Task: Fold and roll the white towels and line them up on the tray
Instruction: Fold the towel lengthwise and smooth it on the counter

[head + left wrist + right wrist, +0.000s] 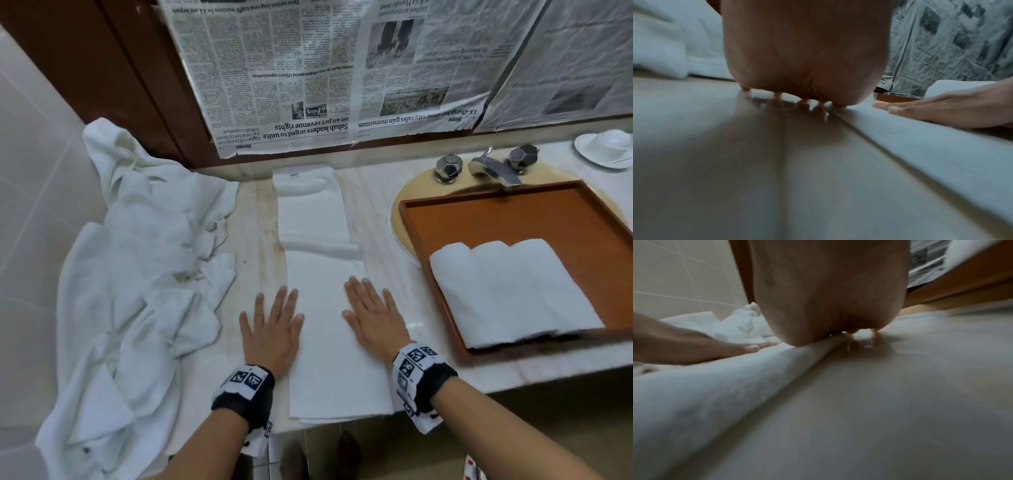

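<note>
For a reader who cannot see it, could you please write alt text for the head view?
Both hands, left hand and right hand, press flat on a long folded white towel on a marble counter. To the right, a wooden tray holds three rolled towels; a heap of loose towels lies left.

Your head camera looks steeply down over the counter (445, 370). Both wrist cameras skim it low, facing forward along each palm, sharing the folded towel (329, 342).

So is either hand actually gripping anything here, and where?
Nothing is gripped. The left hand and right hand lie flat, fingers straight, along the side edges of the folded towel.
</note>
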A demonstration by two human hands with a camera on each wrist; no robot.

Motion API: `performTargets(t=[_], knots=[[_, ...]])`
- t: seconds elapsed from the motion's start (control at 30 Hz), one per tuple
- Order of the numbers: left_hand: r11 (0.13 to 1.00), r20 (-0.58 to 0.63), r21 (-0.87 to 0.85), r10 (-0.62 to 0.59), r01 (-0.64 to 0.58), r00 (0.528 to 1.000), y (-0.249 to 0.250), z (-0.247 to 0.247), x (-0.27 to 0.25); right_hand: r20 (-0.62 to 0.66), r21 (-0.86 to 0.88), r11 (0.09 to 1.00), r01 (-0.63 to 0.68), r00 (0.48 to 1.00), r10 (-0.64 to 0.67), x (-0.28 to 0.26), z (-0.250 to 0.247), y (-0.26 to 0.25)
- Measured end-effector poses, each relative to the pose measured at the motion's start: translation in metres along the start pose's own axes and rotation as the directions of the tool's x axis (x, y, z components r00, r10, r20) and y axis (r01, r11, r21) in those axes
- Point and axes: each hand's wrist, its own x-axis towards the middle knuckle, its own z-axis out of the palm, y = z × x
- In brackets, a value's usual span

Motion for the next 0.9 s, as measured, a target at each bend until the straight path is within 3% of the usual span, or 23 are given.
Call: performTargets(t=[0.1, 0.2, 0.3, 0.6, 0.8, 0.9], knots=[[0.997, -0.030, -0.062, -0.048, 0.046, 0.998, -0.003, -0.001, -0.010, -0.020, 0.059, 0.994, -0.089, 0.996, 0.090, -0.021, -0.005, 0.006], [0.993, -0.066, -0.062, 0.101, -0.105, 0.993, 0.012, 0.014, -0.047, -0.124, 0.016, 0.999, 0.045, 0.991, -0.043, -0.061, 0.012, -0.017], [0.983, -0.022, 0.011, 0.185, -0.185, 0.982, 0.025, 0.039, -0.080, -0.112, 0.018, 0.994, 0.108, 0.988, -0.106, -0.087, 0.040, -0.043], [0.999, -0.048, 0.005, 0.036, -0.036, 0.998, 0.038, 0.035, -0.051, -0.038, 0.022, 0.997, 0.071, 0.997, -0.070, -0.051, 0.022, -0.035], [0.995, -0.072, -0.078, -0.066, 0.060, 0.995, 0.036, 0.034, -0.053, -0.080, 0.078, 0.997, -0.025, 0.996, 0.031, -0.071, 0.027, -0.005], [0.996, -0.088, -0.086, -0.044, 0.037, 0.995, 0.025, 0.037, -0.068, -0.113, 0.104, 0.994, -0.027, 0.993, 0.039, -0.090, 0.033, 0.009]])
